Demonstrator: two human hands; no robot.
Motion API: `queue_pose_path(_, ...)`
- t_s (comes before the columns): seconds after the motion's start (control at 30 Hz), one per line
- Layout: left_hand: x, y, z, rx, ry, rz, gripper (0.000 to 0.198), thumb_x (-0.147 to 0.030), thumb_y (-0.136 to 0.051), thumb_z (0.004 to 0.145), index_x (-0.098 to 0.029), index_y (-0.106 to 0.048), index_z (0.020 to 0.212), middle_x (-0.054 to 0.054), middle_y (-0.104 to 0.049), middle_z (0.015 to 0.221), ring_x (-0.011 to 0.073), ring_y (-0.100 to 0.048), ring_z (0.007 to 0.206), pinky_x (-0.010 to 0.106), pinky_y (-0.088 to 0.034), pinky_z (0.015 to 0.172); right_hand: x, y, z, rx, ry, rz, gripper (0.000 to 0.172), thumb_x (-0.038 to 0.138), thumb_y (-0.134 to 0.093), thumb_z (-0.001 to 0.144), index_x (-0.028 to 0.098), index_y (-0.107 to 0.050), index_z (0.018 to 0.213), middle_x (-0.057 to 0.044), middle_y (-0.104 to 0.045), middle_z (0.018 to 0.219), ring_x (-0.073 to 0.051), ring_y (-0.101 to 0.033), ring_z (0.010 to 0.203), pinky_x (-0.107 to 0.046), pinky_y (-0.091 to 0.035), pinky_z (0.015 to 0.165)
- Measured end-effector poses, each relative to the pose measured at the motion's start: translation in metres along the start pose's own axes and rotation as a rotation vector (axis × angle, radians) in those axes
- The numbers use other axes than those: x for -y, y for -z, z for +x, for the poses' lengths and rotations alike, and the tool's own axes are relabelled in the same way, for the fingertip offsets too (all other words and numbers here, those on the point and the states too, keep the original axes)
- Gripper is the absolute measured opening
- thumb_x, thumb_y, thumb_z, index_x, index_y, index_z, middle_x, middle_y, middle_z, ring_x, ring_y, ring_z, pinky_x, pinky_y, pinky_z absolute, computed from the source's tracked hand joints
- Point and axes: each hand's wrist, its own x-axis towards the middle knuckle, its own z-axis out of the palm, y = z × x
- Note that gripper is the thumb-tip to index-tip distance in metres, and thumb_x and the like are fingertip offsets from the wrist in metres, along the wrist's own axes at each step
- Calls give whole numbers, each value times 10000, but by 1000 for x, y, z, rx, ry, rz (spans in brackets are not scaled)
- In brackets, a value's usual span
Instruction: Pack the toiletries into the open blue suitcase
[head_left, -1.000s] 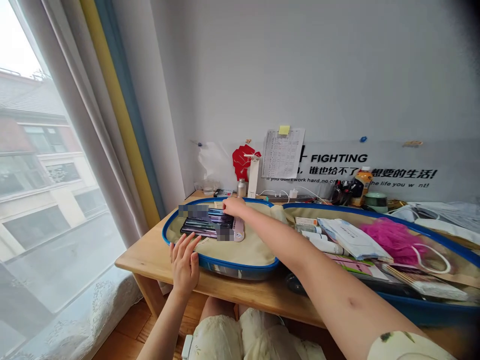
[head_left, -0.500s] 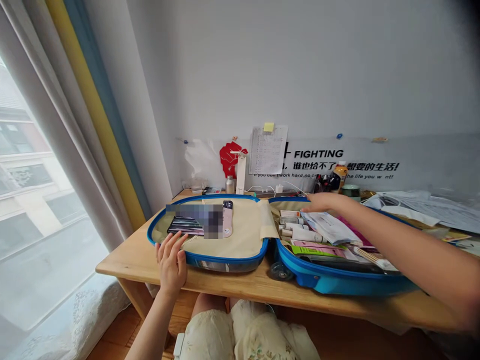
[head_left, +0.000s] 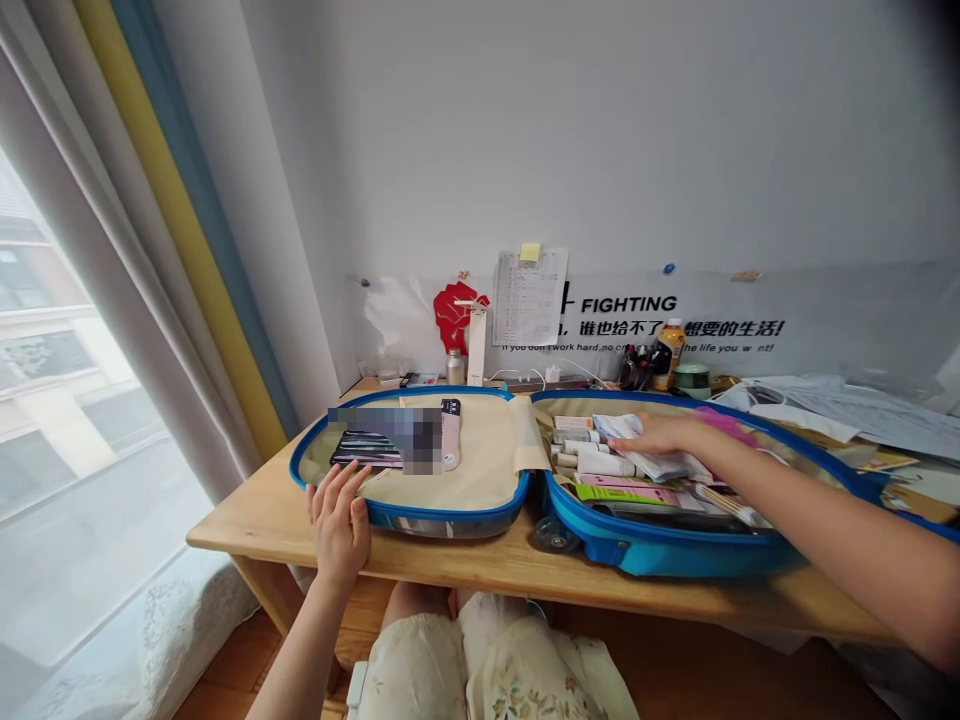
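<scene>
A blue suitcase lies opened flat, both halves showing beige lining. My left hand rests on the near left rim of the left half, its fingers stretched over the edge. Beside those fingertips lies a flat pack with dark stripes, partly blurred out, and next to it a pink card. In the packed right half, my right hand has its fingers closed on a soft white packet. White bottles, a green and pink package and a bundle of thin sticks lie around it.
The suitcase takes up most of the wooden desk. Behind it stand a silver bottle, a white upright stand, an orange-labelled bottle and a green jar. Papers are piled at the right.
My right hand has come down from above the right half's far side onto the white packet, which is now bunched and shifted. My left hand stays on the rim.
</scene>
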Motion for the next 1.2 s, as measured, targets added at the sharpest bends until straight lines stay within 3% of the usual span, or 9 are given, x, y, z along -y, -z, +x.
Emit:
queue_pose_path(0.17,1,-1,0,-8,-19,6,480,-398,-260,1001,-209,-637,1230,110,-622,1279,241,-444,1312,433,-148,1174,14,16,-9,223,-58,-47,733,520,-752,619,188,-619,1258,-229,-708,1050,-311,-703,828,-378,-493,706)
queue_pose_path(0.4,-1,0,0,6,14,-3,498,-422,-253,998,-231,-621,1274,102,-615,1299,244,-441,1322,439,-145,1179,39,60,-11,189,-47,-68,758,411,-576,823,72,-360,1466,-324,-638,1148,-294,-693,821,-357,-440,679)
queue_pose_path(0.47,0,0,-1,17,27,2,510,-426,-245,997,-232,-603,1304,102,-606,1318,243,-438,1330,442,-141,1184,60,74,-10,141,31,-37,806,443,-537,846,94,-246,1512,-320,-574,1271,-293,-685,875,-349,-440,690)
queue_pose_path(0.57,2,-2,-3,13,32,13,529,-436,-236,998,-221,-554,1363,109,-571,1370,240,-429,1346,439,-144,1188,114,81,-18,103,246,47,826,475,-541,834,198,-184,1526,-217,-496,1419,-275,-648,1019,-319,-456,753)
queue_pose_path(0.7,2,-4,-3,-1,24,15,542,-433,-236,1000,-213,-455,1444,126,-498,1449,243,-379,1394,446,-147,1190,217,57,-47,157,618,161,723,461,-613,782,229,-369,1422,-122,-578,1349,-243,-630,1057,-284,-466,803)
queue_pose_path(0.8,2,-4,-3,1,17,13,550,-426,-236,1003,-208,-388,1484,135,-431,1501,255,-312,1437,470,-146,1191,290,27,-72,189,799,196,595,447,-649,745,226,-499,1277,-85,-627,1271,-217,-629,1051,-261,-469,822)
queue_pose_path(0.9,3,-5,-4,-8,11,16,569,-429,-237,1003,-187,-330,1510,152,-354,1546,274,-227,1473,498,-159,1186,342,0,-90,200,917,203,496,442,-664,730,237,-552,1168,-49,-635,1256,-214,-599,1116,-262,-468,891)
queue_pose_path(1.03,5,-6,-5,-27,-21,17,561,-399,-251,1009,-188,-280,1528,155,-300,1572,270,-165,1492,506,-159,1184,375,-27,-103,215,989,174,380,500,-641,770,301,-602,1092,17,-641,1245,-222,-572,1152,-296,-470,951)
queue_pose_path(1.2,4,-5,-5,1,12,24,563,-428,-231,1014,-200,-291,1525,148,-305,1571,263,-167,1491,500,-140,1189,383,-42,-106,267,1060,163,431,555,-528,889,232,-641,1151,-84,-626,1266,-203,-576,1136,-385,-465,972)
